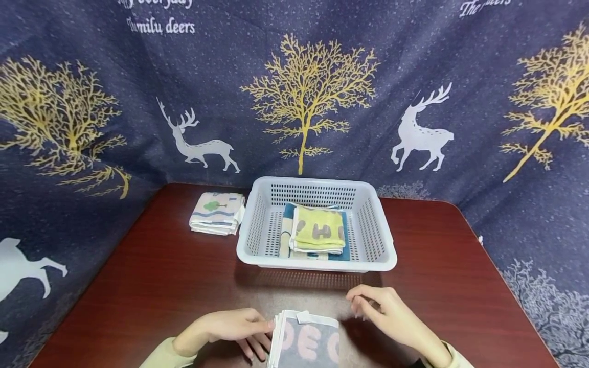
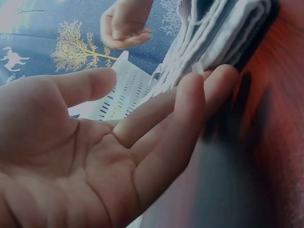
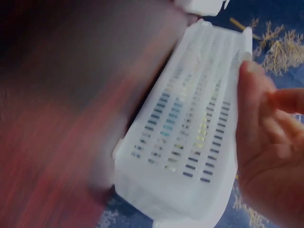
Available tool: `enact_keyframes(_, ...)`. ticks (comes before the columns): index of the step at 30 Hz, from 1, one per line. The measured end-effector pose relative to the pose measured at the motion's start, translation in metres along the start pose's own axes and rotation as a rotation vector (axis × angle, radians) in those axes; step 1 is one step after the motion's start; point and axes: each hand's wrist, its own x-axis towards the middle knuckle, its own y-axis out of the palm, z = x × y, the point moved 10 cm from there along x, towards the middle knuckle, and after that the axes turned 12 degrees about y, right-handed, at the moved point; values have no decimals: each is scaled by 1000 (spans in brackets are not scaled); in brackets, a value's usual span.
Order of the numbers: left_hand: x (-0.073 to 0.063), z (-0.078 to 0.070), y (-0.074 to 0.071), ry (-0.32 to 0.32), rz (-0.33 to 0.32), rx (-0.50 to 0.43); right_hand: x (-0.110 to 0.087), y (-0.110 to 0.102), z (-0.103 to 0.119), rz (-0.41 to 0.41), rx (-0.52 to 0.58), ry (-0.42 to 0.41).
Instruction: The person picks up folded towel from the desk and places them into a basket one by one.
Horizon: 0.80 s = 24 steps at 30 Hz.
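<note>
A folded grey towel (image 1: pixel 309 341) with pink letters and a white border lies at the table's near edge, partly cut off by the frame. My left hand (image 1: pixel 239 329) is at its left side. In the left wrist view, the fingertips of the left hand (image 2: pixel 142 128) meet the layered towel edge (image 2: pixel 209 42), while the thumb stands apart. To the right of the towel, my right hand (image 1: pixel 388 312) hovers with loosely bent fingers and holds nothing. The right wrist view shows this hand (image 3: pixel 270 137) in front of the white basket (image 3: pixel 190 109).
Behind the hands stands a white perforated basket (image 1: pixel 317 265). Inside it, a folded yellow towel (image 1: pixel 319 230) lies on a blue and cream one (image 1: pixel 286 232). Another folded towel (image 1: pixel 216 212), with a green tree, sits left of the basket. A dark blue cloth (image 1: pixel 239 66) hangs behind the table (image 1: pixel 184 276).
</note>
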Motion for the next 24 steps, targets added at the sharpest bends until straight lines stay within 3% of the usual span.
enact_keyframes(5,2,3,0,19,-14,-83,-3,13,-20,139,35,241)
enact_keyframes(9,3,5,0,24,-45,-149,-10,23,-38,240,141,463)
enact_keyframes(14,4,4,-3,29,-94,-180,-24,38,-56,355,279,655)
enact_keyframes(17,4,3,-5,28,-126,-184,-33,46,-62,414,366,715)
enact_keyframes(24,8,7,-5,27,-193,-267,-39,66,-63,518,585,724)
